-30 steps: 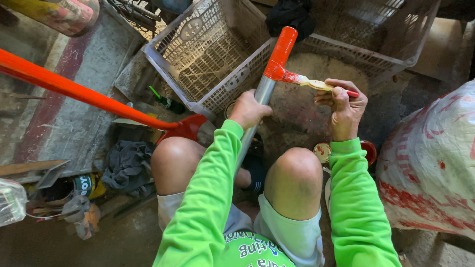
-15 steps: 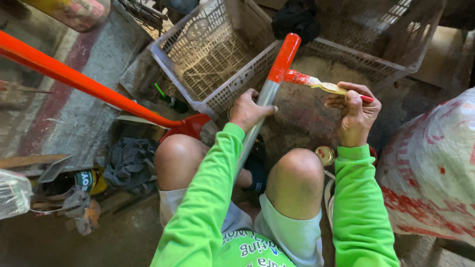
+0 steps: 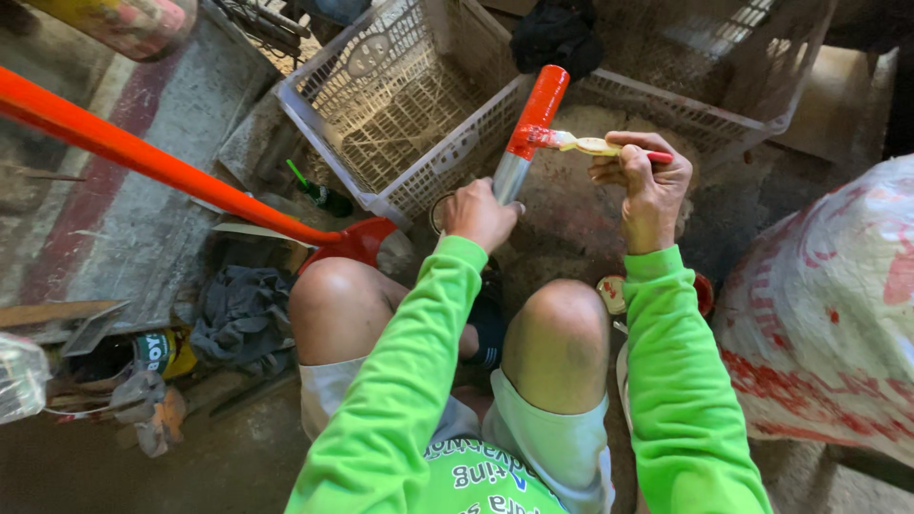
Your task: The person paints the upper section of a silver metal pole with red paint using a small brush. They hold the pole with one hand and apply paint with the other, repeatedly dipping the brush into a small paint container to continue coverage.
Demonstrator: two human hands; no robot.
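Right now we see the white sack [image 3: 828,324] filling the right edge of the frame, red marks across it. Upper middle: two pale plastic crates, the nearer crate [image 3: 400,105] lying open toward us, the far crate [image 3: 724,86] behind it with a black cloth [image 3: 557,33] on its rim. A long orange-painted pole [image 3: 143,157] runs from the upper left down to a red shovel blade [image 3: 357,240] at centre-left, just beside our left knee. Grey rags [image 3: 243,319] and a small can [image 3: 157,350] sit at lower left.

Centre: we hold a metal pipe [image 3: 524,143] tilted up toward the crates, top part painted orange-red, lower part bare metal. Our left hand [image 3: 481,214] has its fingers wrapped tight round the bare section. Our right hand [image 3: 643,176], centre-right, has its fingers pinched together on a paintbrush [image 3: 595,146] with a pale handle and red end; bristles touch the pipe at the edge of the painted zone. A small paint pot [image 3: 611,293] shows between our right knee and right sleeve, mostly hidden.
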